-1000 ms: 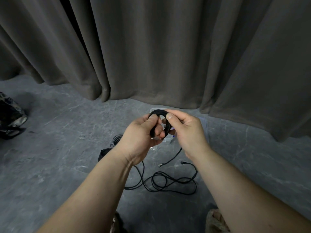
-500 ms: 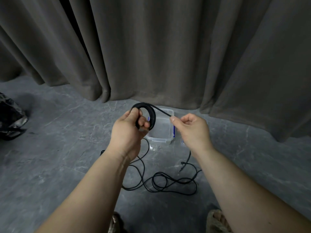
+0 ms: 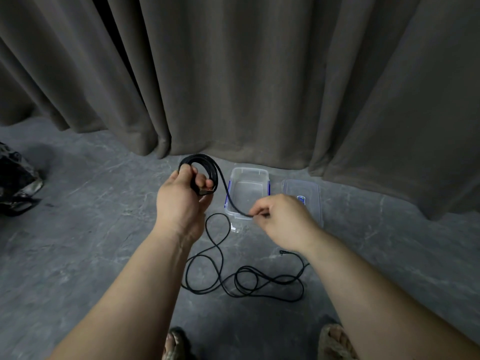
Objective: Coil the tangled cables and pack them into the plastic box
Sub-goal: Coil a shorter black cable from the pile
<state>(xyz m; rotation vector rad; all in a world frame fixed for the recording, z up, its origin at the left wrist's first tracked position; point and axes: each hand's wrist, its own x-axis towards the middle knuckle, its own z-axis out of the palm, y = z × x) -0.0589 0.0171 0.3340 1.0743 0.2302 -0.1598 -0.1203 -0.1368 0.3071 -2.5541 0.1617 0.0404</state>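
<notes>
My left hand (image 3: 180, 201) grips a small coil of black cable (image 3: 201, 165), held up above the floor. One strand runs from the coil down and right to my right hand (image 3: 281, 219), which pinches it between thumb and fingers over the box's near right corner. The clear plastic box (image 3: 249, 172) with blue clips sits open on the floor just beyond my hands, with nothing in it. The loose rest of the black cable (image 3: 244, 279) lies tangled in loops on the floor below my hands.
The box's clear lid (image 3: 302, 189) lies flat to the right of the box. A grey curtain (image 3: 246, 74) hangs right behind them. A dark bag (image 3: 15, 183) sits at the far left. My sandalled feet (image 3: 335, 341) show at the bottom edge.
My hands have drawn apart: the left one moved left with the coil, the right one slid down and right along the strand. The box and lid came into full view.
</notes>
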